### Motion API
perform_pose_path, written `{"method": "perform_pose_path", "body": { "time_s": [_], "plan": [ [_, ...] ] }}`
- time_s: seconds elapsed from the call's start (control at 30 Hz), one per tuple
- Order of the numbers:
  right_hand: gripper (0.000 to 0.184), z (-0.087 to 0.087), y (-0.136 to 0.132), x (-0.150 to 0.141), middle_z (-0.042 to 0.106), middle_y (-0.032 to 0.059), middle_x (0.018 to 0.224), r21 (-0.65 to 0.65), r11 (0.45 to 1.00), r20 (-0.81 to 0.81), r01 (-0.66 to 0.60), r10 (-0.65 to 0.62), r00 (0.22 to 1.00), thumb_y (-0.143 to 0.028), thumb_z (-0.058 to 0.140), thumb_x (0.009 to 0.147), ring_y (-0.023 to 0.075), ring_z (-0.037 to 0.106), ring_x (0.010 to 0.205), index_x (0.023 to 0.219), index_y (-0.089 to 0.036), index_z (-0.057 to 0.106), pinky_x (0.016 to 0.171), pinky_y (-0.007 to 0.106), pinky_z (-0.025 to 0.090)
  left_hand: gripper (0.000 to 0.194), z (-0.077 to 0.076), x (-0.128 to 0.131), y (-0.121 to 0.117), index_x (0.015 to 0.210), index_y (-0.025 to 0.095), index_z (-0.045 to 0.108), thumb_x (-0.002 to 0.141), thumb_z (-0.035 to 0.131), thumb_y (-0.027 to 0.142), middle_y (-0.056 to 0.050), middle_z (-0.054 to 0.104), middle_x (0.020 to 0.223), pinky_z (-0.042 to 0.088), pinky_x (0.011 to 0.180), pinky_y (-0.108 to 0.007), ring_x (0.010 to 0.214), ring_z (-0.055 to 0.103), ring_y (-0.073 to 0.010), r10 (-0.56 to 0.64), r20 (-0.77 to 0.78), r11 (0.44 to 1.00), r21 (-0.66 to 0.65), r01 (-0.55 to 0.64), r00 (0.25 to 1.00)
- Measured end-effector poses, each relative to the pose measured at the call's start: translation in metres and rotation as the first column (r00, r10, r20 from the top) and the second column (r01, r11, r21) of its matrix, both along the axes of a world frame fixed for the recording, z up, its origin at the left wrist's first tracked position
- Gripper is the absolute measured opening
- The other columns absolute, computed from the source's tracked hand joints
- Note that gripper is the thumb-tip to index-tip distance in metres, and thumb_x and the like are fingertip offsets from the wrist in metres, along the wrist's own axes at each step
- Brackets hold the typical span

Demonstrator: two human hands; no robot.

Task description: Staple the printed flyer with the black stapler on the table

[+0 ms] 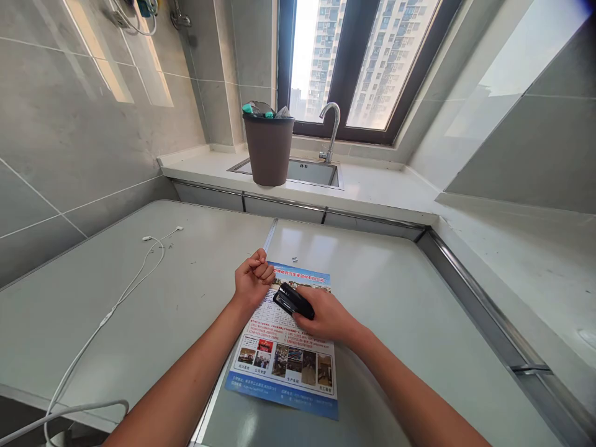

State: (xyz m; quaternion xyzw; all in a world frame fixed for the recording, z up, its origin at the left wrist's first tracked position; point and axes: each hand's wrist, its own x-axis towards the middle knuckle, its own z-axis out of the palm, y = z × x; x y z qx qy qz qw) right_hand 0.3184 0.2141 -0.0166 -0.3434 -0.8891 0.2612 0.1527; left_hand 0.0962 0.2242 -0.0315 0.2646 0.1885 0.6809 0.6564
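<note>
A black stapler (pixel 292 300) is gripped in my right hand (pixel 326 313), its front end pointing up and left over a printed flyer (pixel 284 382). My left hand (pixel 252 276) is closed, fingers curled in, beside the flyer's upper left edge and a short way from the stapler's front end. Whatever may be inside those fingers is hidden. The flyer lies on the table with blue bands at top and bottom, and my right hand and the stapler cover part of its middle. Just beyond its top edge lie a few small staples (pixel 294 259).
The grey-white table (pixel 382 298) has a seam down its middle. A white cable (pixel 112 310) and small loose bits lie on its left side. Behind, on the white counter (pixel 367 186), a brown bin (pixel 269 152) with bottles stands at the sink (pixel 314 172) and faucet (pixel 333 127).
</note>
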Motion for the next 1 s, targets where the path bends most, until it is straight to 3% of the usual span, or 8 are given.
{"method": "perform_pose_path", "body": {
  "time_s": [0.23, 0.4, 0.47, 0.57, 0.63, 0.73, 0.83, 1.0],
  "plan": [
    [0.008, 0.010, 0.005, 0.055, 0.062, -0.0019, 0.076, -0.028, 0.999, 0.086, -0.030, 0.032, 0.996, -0.027, 0.061, 0.085, 0.0132, 0.047, 0.064, 0.089, -0.022, 0.056, 0.061, 0.026, 0.030, 0.010, -0.001, 0.004, 0.000, 0.075, 0.020, 0.051, 0.078, 0.061, 0.018, 0.010, 0.009, 0.053, 0.017, 0.045, -0.022, 0.048, 0.009, -0.0094, -0.144, -0.133, 0.989, -0.041, 0.140, 0.981],
    [0.012, 0.014, 0.004, 0.096, 0.066, 0.0004, 0.081, -0.051, 0.998, 0.119, -0.048, 0.053, 0.992, -0.026, 0.060, 0.086, 0.0146, 0.051, 0.067, 0.097, -0.022, 0.060, 0.065, 0.027, 0.033, 0.009, -0.004, 0.015, -0.003, 0.077, 0.019, 0.053, 0.083, 0.059, 0.022, 0.010, 0.015, 0.053, 0.015, 0.048, -0.023, 0.049, 0.010, -0.0091, -0.197, -0.416, 0.979, -0.035, 0.201, 0.888],
    [0.011, 0.013, 0.004, 0.107, 0.066, 0.0003, 0.082, -0.072, 0.996, 0.120, -0.059, 0.067, 0.991, -0.025, 0.060, 0.086, 0.0147, 0.052, 0.067, 0.096, -0.022, 0.059, 0.065, 0.027, 0.034, 0.008, -0.006, 0.023, -0.005, 0.082, 0.019, 0.057, 0.086, 0.060, 0.025, 0.009, 0.024, 0.053, 0.016, 0.050, -0.024, 0.050, 0.017, -0.0092, -0.201, -0.633, 0.971, -0.027, 0.238, 0.748],
    [0.010, 0.014, 0.004, 0.118, 0.067, 0.0004, 0.082, -0.072, 0.996, 0.127, -0.060, 0.069, 0.990, -0.024, 0.061, 0.083, 0.0156, 0.054, 0.069, 0.093, -0.022, 0.058, 0.065, 0.027, 0.036, 0.012, -0.007, 0.035, -0.010, 0.092, 0.018, 0.066, 0.092, 0.059, 0.028, 0.006, 0.042, 0.059, 0.024, 0.055, -0.024, 0.054, 0.032, -0.0110, -0.101, -0.904, 0.948, 0.040, 0.316, 0.416],
    [0.011, 0.016, 0.004, 0.122, 0.068, 0.0005, 0.083, -0.057, 0.996, 0.135, -0.064, 0.071, 0.988, -0.024, 0.062, 0.083, 0.0170, 0.056, 0.070, 0.093, -0.023, 0.059, 0.066, 0.028, 0.037, 0.015, -0.007, 0.042, -0.013, 0.094, 0.020, 0.070, 0.095, 0.058, 0.029, 0.001, 0.055, 0.069, 0.035, 0.064, -0.026, 0.065, 0.046, -0.0147, 0.076, -0.970, 0.928, 0.153, 0.339, 0.230],
    [0.013, 0.016, 0.003, 0.125, 0.070, 0.0009, 0.087, -0.038, 0.997, 0.139, -0.066, 0.071, 0.988, -0.027, 0.066, 0.082, 0.0193, 0.060, 0.075, 0.093, -0.024, 0.060, 0.069, 0.029, 0.039, 0.016, -0.009, 0.049, -0.015, 0.104, 0.025, 0.073, 0.096, 0.060, 0.031, -0.007, 0.070, 0.105, 0.044, 0.090, -0.037, 0.101, 0.059, -0.0244, 0.310, -0.950, 0.881, 0.297, 0.367, 0.024],
    [0.012, 0.013, 0.005, 0.126, 0.069, 0.0019, 0.085, 0.021, 0.999, 0.141, -0.041, 0.037, 0.989, -0.029, 0.067, 0.082, 0.0203, 0.060, 0.076, 0.088, -0.023, 0.059, 0.069, 0.030, 0.040, 0.034, -0.012, 0.050, -0.015, 0.128, 0.029, 0.066, 0.095, 0.065, 0.036, -0.010, 0.063, 0.138, 0.037, 0.110, -0.047, 0.130, 0.053, -0.0299, 0.378, -0.921, 0.840, 0.296, 0.456, -0.098],
    [0.019, 0.002, 0.007, 0.123, 0.070, 0.0079, 0.105, 0.193, 0.979, 0.070, 0.061, -0.076, 0.995, -0.034, 0.063, 0.091, 0.0247, 0.063, 0.092, 0.107, -0.023, 0.064, 0.077, 0.035, 0.045, 0.048, -0.012, 0.050, -0.017, 0.139, 0.031, 0.058, 0.092, 0.069, 0.036, -0.009, 0.057, 0.149, 0.028, 0.120, -0.054, 0.142, 0.047, -0.0318, 0.389, -0.906, 0.815, 0.254, 0.521, -0.166]
  ]
}}
